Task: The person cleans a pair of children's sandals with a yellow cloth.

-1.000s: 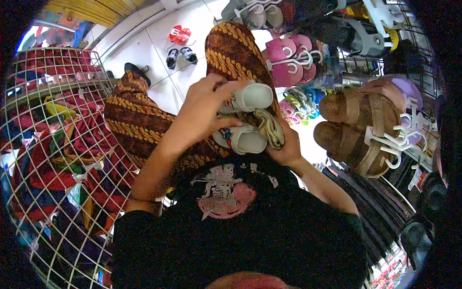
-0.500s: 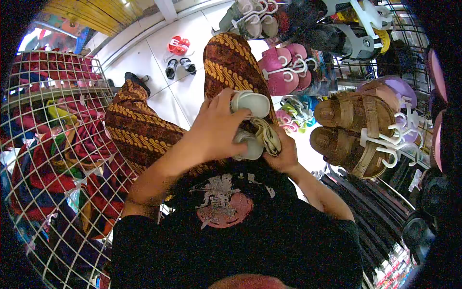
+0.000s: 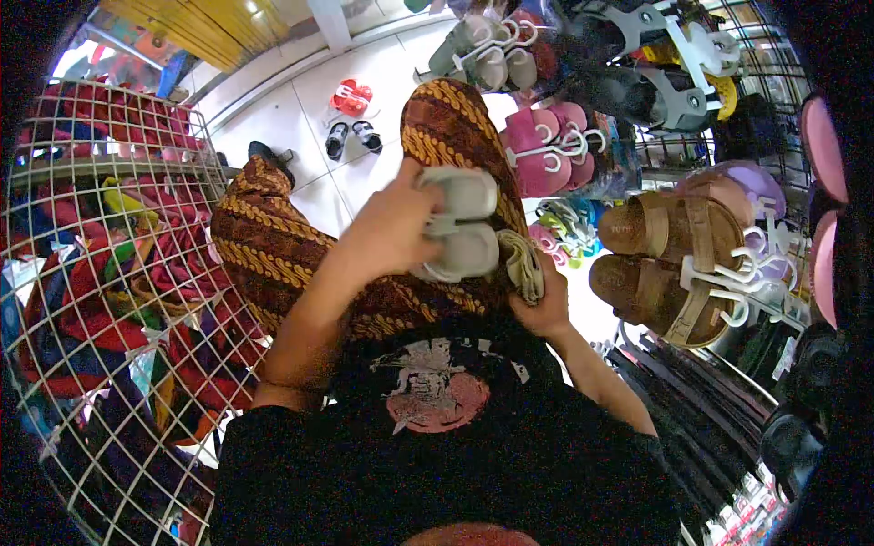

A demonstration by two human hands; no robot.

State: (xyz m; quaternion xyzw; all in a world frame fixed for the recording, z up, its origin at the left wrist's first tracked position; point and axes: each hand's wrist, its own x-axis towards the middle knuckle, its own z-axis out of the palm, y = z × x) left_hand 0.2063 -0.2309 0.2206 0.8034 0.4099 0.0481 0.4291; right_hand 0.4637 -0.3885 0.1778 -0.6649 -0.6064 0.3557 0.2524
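Observation:
My left hand (image 3: 387, 229) grips a pair of small light grey sandals (image 3: 472, 250) from the left side, its fingers slightly blurred. The pair sits side by side above my lap, with the toe or heel ends pointing right. In my right hand (image 3: 546, 305), just right of the sandals, is a bunched beige-olive cloth (image 3: 521, 266). A narrow gap separates the cloth from the nearer sandal. Under both hands lie my legs in brown patterned trousers (image 3: 273, 246).
A wire basket (image 3: 118, 173) full of colourful fabric items stands at left. Brown sandals (image 3: 669, 227) and pink sandals (image 3: 546, 150) hang on white hooks at right. Small black-and-white sandals (image 3: 353, 138) and red sandals (image 3: 350, 96) lie on the tiled floor (image 3: 300, 109).
My left hand has shifted left and turned the grey sandals, so both now show side by side. My right hand with the cloth has moved slightly right and down, apart from them.

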